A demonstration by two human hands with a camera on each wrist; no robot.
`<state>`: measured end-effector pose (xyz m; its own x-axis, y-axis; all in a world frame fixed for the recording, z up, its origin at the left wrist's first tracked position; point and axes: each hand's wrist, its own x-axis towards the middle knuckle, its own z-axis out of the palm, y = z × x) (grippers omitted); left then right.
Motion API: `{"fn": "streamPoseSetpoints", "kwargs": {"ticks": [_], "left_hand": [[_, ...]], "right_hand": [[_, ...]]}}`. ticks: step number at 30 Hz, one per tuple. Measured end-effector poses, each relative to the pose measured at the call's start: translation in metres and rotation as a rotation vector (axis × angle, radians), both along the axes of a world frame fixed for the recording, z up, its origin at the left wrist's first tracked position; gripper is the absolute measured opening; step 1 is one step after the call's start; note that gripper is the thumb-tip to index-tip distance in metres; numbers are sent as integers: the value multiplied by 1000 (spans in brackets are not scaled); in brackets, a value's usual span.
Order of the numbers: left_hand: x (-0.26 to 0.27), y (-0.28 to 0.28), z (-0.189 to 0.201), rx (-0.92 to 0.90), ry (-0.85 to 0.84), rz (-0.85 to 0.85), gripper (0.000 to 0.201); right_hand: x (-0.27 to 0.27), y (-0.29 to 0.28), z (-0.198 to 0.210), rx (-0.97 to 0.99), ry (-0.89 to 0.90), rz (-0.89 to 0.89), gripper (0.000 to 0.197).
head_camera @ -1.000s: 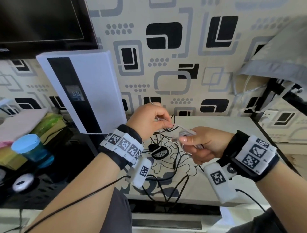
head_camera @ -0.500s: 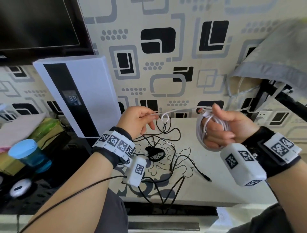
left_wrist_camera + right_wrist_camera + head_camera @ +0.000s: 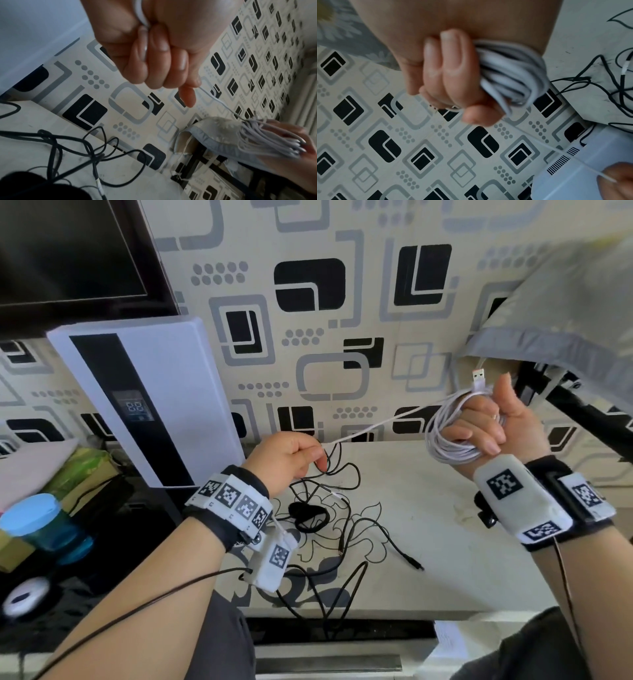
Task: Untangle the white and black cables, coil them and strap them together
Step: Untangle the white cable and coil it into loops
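My right hand [image 3: 486, 422] is raised at the right and grips a coil of white cable [image 3: 445, 436], also the white coil [image 3: 513, 78] in the right wrist view. A USB plug [image 3: 478, 376] sticks up above the thumb. One taut white strand [image 3: 373, 426] runs left to my left hand [image 3: 291, 460], which pinches it in a closed fist; the same white strand [image 3: 216, 101] shows in the left wrist view. The black cable [image 3: 342, 508] lies loose and tangled on the table [image 3: 462, 559] below both hands. A black strap loop [image 3: 308, 517] lies among it.
A white box with a black display stripe [image 3: 147, 405] leans against the patterned wall at the left. A blue-lidded jar [image 3: 37, 525] and clutter sit far left. Grey fabric [image 3: 565, 330] hangs over a black frame at the right. A dark screen [image 3: 68, 251] fills the upper left.
My right hand rose up and to the right with the white coil, drawing the strand taut. My left hand stayed low, still pinching the strand. The USB plug now stands above the thumb.
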<state>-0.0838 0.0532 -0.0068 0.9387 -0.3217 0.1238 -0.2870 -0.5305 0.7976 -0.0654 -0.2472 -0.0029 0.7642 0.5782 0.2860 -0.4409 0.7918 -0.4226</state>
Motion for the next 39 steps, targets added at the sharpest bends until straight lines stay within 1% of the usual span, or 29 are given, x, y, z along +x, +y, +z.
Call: {"fn": "streamPoseSetpoints", "kwargs": {"ticks": [2,4,7,10,13,16,19,29,35,39], "left_hand": [[-4,-7,-3,30,18,-60,30],[-7,-14,-9,96,6,-130,30],[-12,-21,-14,190,-16,-189,27],[-12,-25,-13,241,-45,-209,26],[-12,-30,-11,252,-50,-240,25],[-16,-33,-11,246,-47,-265,24],[-18,-34,-9,242,-62,-268,23],[-28,-37,0,280,-117,-278,23],[-40,-48,5,343,-194,-326,24],[-43,-52,7,367,-233,-368,25]], "right_hand": [[1,1,-2,53,62,-66,54],[1,0,-1,147,147,-146,51],[5,-3,2,221,297,-384,51],[7,-3,3,203,383,-545,54],[8,-2,4,167,415,-614,58],[9,1,6,137,443,-674,57],[9,5,7,105,452,-702,57],[11,11,2,87,464,-705,58],[14,21,-2,-12,465,-677,57],[15,35,0,-163,452,-689,61]]}}
